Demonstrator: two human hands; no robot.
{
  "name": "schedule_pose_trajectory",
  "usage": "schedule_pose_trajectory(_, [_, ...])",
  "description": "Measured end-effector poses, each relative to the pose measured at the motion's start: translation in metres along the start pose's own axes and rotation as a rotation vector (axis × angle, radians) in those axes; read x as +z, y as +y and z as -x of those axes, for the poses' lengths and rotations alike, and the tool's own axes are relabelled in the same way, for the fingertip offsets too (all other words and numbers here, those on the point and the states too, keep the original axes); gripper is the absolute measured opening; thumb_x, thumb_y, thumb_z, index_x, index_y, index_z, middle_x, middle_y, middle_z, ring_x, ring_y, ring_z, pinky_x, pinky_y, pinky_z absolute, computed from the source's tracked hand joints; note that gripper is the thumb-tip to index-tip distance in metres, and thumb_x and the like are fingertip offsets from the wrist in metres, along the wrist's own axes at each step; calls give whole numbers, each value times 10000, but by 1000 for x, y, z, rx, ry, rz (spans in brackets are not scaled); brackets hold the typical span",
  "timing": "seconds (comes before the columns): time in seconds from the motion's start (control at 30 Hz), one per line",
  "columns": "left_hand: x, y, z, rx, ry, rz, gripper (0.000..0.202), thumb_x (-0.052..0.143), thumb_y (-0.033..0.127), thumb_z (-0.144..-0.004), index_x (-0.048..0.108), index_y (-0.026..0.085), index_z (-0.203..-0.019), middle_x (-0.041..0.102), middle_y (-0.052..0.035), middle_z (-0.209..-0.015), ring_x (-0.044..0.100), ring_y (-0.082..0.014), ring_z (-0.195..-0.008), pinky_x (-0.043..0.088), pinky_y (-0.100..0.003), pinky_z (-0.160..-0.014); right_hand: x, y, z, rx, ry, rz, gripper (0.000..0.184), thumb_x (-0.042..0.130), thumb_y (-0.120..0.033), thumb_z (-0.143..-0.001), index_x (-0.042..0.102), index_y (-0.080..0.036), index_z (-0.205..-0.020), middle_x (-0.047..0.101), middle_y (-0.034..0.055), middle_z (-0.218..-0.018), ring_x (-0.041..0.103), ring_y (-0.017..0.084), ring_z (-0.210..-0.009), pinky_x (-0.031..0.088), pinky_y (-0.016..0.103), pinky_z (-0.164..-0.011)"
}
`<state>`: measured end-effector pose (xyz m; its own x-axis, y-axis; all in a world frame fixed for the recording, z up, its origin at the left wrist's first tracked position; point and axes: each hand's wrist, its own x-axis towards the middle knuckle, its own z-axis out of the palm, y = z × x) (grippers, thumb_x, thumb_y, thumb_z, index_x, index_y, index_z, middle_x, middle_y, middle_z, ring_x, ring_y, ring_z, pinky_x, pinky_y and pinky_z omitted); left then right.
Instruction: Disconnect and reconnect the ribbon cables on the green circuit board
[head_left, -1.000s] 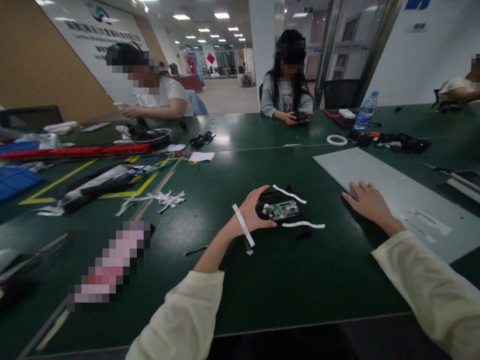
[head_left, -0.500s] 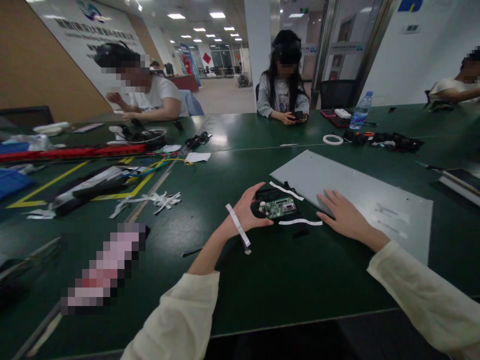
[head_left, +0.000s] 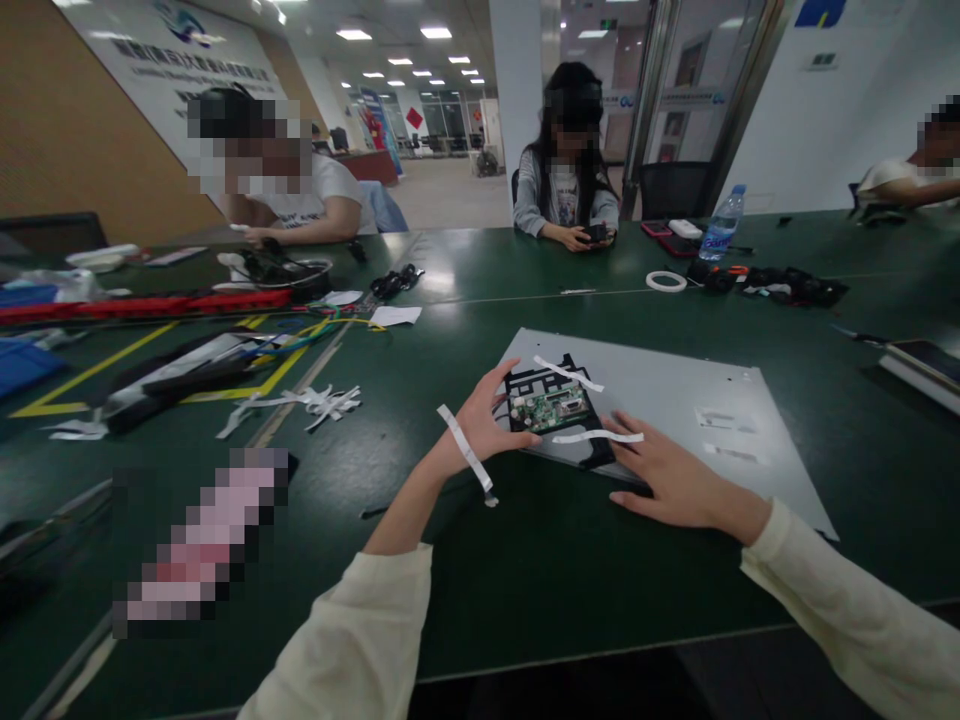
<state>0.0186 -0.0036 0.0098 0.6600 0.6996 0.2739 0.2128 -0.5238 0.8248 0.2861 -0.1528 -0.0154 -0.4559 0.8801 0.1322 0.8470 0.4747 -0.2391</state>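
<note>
My left hand (head_left: 480, 420) grips the left end of a black plastic frame (head_left: 600, 452), thumb on the near side and fingers on the far side. A green circuit board (head_left: 551, 407) sits in that frame. Two white tape strips, a far one (head_left: 568, 373) and a near one (head_left: 592, 437), stick out from the frame's long sides. Another white strip (head_left: 466, 445) lies across my left wrist. Under the frame is a flat grey panel (head_left: 675, 385). My right hand (head_left: 667, 475) is open, its spread fingers at the panel's near edge, close to the near strip's end.
A roll of white tape (head_left: 666, 281) and a water bottle (head_left: 723, 225) stand farther back. Scraps of white tape (head_left: 330, 402) lie left, beyond a blurred pink phone-shaped object (head_left: 210, 540). Cables and a red strip (head_left: 150, 305) occupy the far left. Other people sit across the table.
The grey panel has slid and turned leftward, so it now lies beneath the black frame. My right hand has moved left and nearer with it. My left hand has shifted slightly left.
</note>
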Motion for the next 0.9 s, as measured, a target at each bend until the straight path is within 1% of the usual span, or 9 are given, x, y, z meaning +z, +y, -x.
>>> schedule_pose_trajectory(0.13, [0, -1, 0, 2, 12, -2, 997, 805, 301, -594, 256, 281, -1426, 341, -118, -1457, 327, -316, -1347, 294, -512, -1107, -4, -15, -2, -51, -56, -40, 628, 450, -575, -862, 462, -186, -1355, 330, 114, -1474, 189, 323, -1390, 274, 498, -1102])
schedule_pose_trajectory(0.23, [0, -4, -1, 12, 31, -10, 1009, 818, 310, -576, 264, 277, -1419, 332, -115, -1461, 329, -307, -1346, 320, -485, -1099, -6, -27, -4, -87, -95, -74, 638, 462, -547, -866, 392, -224, -1411, 410, 108, -1418, 262, 305, -1356, 275, 485, -1096])
schedule_pose_trajectory(0.33, [0, -6, -2, 8, 56, -8, 1005, 820, 324, -572, 272, 283, -1414, 337, -106, -1458, 317, -303, -1353, 328, -475, -1094, -5, -36, -5, -135, -123, -91, 656, 477, -516, -868, 330, -244, -1446, 356, 96, -1462, 305, 291, -1335, 271, 465, -1094])
schedule_pose_trajectory(0.47, [2, -8, -1, -13, 53, -4, 1000, 815, 334, -576, 273, 285, -1415, 360, -110, -1442, 325, -308, -1349, 314, -493, -1096, -3, -41, -5, -177, -134, -100, 644, 469, -497, -878, 314, -253, -1453, 228, 81, -1530, 282, 277, -1358, 257, 458, -1099])
schedule_pose_trajectory(0.57, [4, -10, -1, -15, 49, -2, 993, 815, 329, -572, 282, 289, -1410, 369, -110, -1438, 340, -307, -1341, 317, -496, -1093, -2, -42, -5, -242, -134, -102, 626, 466, -444, -887, 318, -219, -1452, 245, 87, -1523, 262, 249, -1376, 262, 434, -1107])
schedule_pose_trajectory(0.63, [5, -13, -1, -17, 49, 1, 995, 814, 328, -573, 279, 288, -1411, 373, -112, -1438, 348, -305, -1336, 321, -495, -1090, 0, -43, -4, -314, -123, -88, 593, 455, -406, -893, 354, -183, -1433, 304, 98, -1498, 272, 236, -1375, 291, 420, -1098])
schedule_pose_trajectory(0.7, [5, -17, -1, -23, 44, -4, 1001, 813, 330, -570, 277, 277, -1414, 368, -121, -1441, 346, -311, -1336, 324, -502, -1084, 4, -44, -1, -396, -78, -58, 541, 442, -365, -897, 416, -150, -1392, 400, 111, -1443, 340, 235, -1341, 351, 414, -1064])
schedule_pose_trajectory(0.8, [7, -20, 0, -25, 42, -23, 1003, 815, 339, -560, 287, 265, -1409, 348, -132, -1452, 332, -318, -1343, 324, -511, -1080, 9, -46, 6, -504, 61, -5, 450, 441, -287, -890, 509, -131, -1306, 566, 122, -1286, 511, 224, -1195, 463, 387, -953])
schedule_pose_trajectory(0.9, [10, -20, 1, -15, 38, -32, 988, 810, 355, -565, 292, 261, -1401, 344, -131, -1452, 345, -314, -1336, 333, -511, -1076, 3, -42, 12, -480, 196, 36, 388, 440, -218, -884, 554, -158, -1249, 632, 106, -1184, 575, 208, -1099, 506, 377, -886])
